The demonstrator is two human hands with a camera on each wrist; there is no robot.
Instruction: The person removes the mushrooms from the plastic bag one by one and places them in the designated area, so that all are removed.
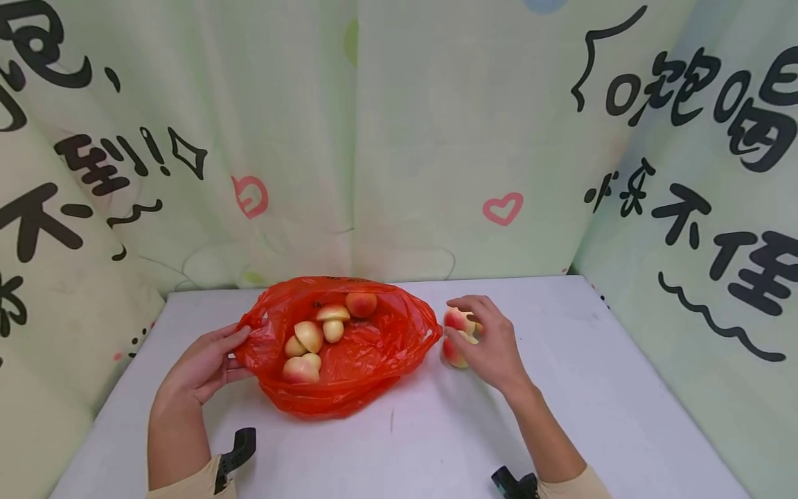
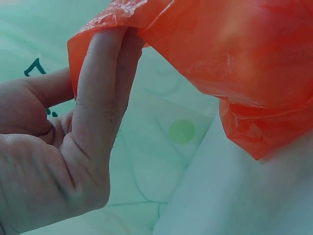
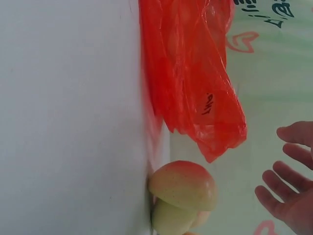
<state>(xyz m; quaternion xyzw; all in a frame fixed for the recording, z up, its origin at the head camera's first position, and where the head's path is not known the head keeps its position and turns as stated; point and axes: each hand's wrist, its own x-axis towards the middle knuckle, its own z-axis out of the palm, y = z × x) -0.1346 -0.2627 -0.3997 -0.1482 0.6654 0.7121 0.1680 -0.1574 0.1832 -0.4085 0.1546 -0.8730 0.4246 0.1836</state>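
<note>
Red is the one bag (image 1: 368, 357) holding four mushrooms (image 1: 333, 314).

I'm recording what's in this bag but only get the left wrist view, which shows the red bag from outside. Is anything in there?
Observer: Yes, the head view shows several mushroom-shaped pieces inside the red bag.
Operator: Are there any outside it?
Observer: Yes, at least two loose pieces lie on the table, to the right of the bag in the head view.
Operator: Is one of those being gripped?
Observer: No, the right wrist view shows the right hand empty, apart from the loose piece seen there.
</note>
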